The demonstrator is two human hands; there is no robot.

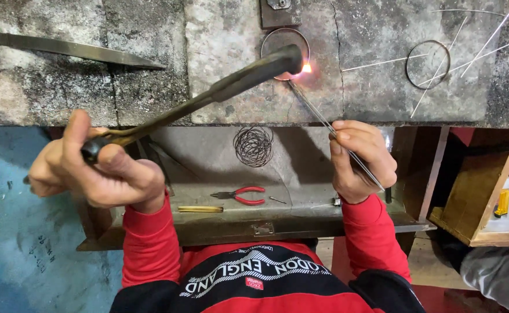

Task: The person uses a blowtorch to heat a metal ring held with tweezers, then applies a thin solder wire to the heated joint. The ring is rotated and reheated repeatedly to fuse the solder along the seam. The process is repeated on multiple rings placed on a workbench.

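Left hand (pixel 101 165) clenches torch (pixel 208 95); right hand (pixel 359 159) pinches rod (pixel 318 116), its tip lost in flame glare (pixel 306 68).

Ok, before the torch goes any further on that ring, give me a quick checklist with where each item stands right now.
1. Torch gripped: left hand wraps the handle. Ok.
2. Flame on the joint: it burns at the edge of the wire ring on the stone bench. Ok.
3. Thin rod fed in: right hand pinches it, tip reaching toward the flame. Ok.
4. Rod tip touching the ring: glare hides it. Cannot tell.
5. Fingers away from heat: both hands sit well back from the flame. Ok.
6. Tools at hand: red pliers lie in the tray below. Ok.
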